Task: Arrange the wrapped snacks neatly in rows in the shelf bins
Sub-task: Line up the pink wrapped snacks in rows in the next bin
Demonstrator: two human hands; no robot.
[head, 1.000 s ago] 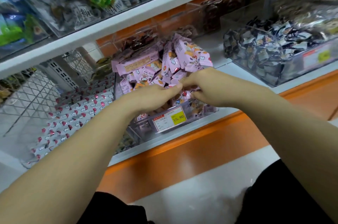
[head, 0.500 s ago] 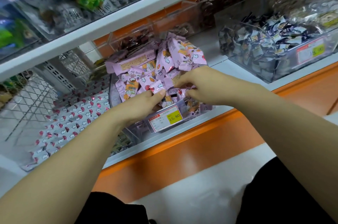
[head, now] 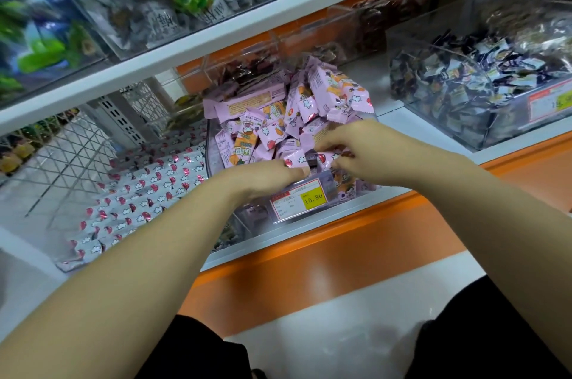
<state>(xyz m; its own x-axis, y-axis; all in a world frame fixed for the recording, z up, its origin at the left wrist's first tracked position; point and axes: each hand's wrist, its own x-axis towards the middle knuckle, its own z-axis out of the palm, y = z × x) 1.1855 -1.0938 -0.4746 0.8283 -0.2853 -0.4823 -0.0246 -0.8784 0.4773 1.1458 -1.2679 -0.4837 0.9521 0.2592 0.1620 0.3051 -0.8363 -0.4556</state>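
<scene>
Right hand: fingers curled down into the front of the heap, thumb and fingertips closed narrowly on one of the pink wrapped snacks. Left hand: laid palm-down over the front rim of the clear bin, thumb stretched forward and touching a pink packet at the front edge. Its other fingers are hidden under the hand, so I cannot tell whether it holds anything.

The pink snacks are piled loosely in this bin and rise above its walls, the packets lying at mixed angles. The bin sits at the front of the lower shelf and carries a price label with a yellow patch reading 15.80, just below the left hand.

Beside the bin, on the left, white packets with red marks lie in even rows. Well to the right stands a second clear bin of dark-and-white sweets. The upper shelf carries bins of grey and green packets. An orange shelf edge runs beneath.
</scene>
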